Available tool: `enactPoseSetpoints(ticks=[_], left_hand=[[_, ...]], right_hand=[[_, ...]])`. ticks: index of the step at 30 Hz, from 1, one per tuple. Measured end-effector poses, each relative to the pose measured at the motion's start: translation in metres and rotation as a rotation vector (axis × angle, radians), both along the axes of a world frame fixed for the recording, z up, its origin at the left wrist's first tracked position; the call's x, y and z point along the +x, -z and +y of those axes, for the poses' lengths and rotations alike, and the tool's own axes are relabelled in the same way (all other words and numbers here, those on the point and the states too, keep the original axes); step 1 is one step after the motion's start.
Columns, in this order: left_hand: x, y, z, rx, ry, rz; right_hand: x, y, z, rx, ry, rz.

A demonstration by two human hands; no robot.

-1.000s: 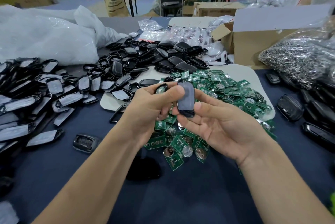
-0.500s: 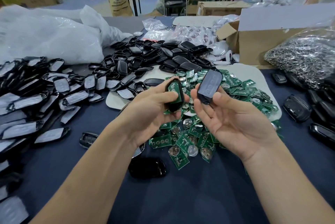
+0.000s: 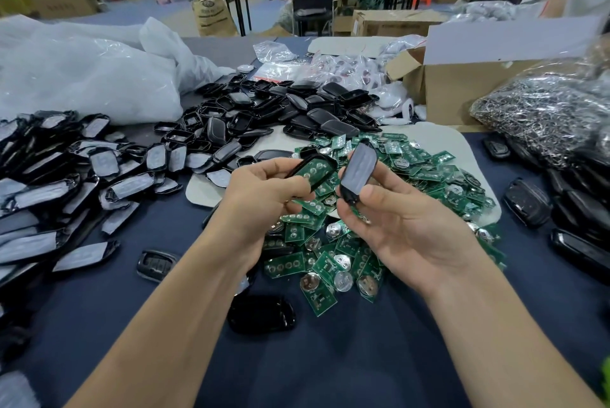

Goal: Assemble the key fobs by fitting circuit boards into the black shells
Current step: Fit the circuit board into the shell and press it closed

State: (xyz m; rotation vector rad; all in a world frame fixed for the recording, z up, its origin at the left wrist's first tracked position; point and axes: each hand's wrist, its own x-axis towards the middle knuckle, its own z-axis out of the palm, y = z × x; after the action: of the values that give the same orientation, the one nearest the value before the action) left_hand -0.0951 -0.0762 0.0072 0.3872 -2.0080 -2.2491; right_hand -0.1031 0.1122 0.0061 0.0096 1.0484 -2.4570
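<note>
Over the heap of green rectangular circuit boards [image 3: 333,262], my left hand [image 3: 264,199] pinches a black plastic shell half [image 3: 326,176] holding a board [image 3: 310,171]; my right hand [image 3: 406,229] pinches a grey-filmed black cover [image 3: 358,173] beside it — misaligned closing could dislodge the board.

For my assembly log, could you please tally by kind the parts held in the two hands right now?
Black shells: 2, the frame shell in the left hand, the film-covered shell in the right hand.
Green circuit board: 1, inside the frame shell.
Total: 3.
</note>
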Motion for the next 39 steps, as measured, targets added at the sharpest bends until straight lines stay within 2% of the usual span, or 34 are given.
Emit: enactPoseSetpoints(ticks=[4,11,19,23,29,34,37,39], left_hand=[[0.002,0.000,0.003,0.094,0.018,-0.005],[0.005,-0.004,0.011,0.132,0.037,0.024],[0.003,0.000,0.017,-0.133,-0.036,0.050],[0.003,0.000,0.010,-0.240,0.019,0.084],[0.009,-0.006,-0.001,-0.089,0.172,-0.015],[0.006,-0.006,-0.002,-0.003,0.027,-0.017],[0.003,-0.005,-0.001,0.050,0.034,0.008],[0.004,-0.003,0.002,0.014,0.069,0.037]], right_hand=[[0.000,-0.001,0.000,0.017,0.001,-0.005],[0.001,0.000,-0.001,0.068,-0.023,0.005],[0.001,0.001,-0.004,0.132,-0.009,0.029],[-0.001,0.002,-0.003,0.131,-0.008,0.058],[-0.004,0.002,-0.003,0.210,0.026,0.126],[-0.003,0.003,-0.003,0.235,0.040,0.131],[-0.002,0.004,-0.003,0.272,0.017,0.166],[-0.002,0.005,-0.003,0.270,0.005,0.178]])
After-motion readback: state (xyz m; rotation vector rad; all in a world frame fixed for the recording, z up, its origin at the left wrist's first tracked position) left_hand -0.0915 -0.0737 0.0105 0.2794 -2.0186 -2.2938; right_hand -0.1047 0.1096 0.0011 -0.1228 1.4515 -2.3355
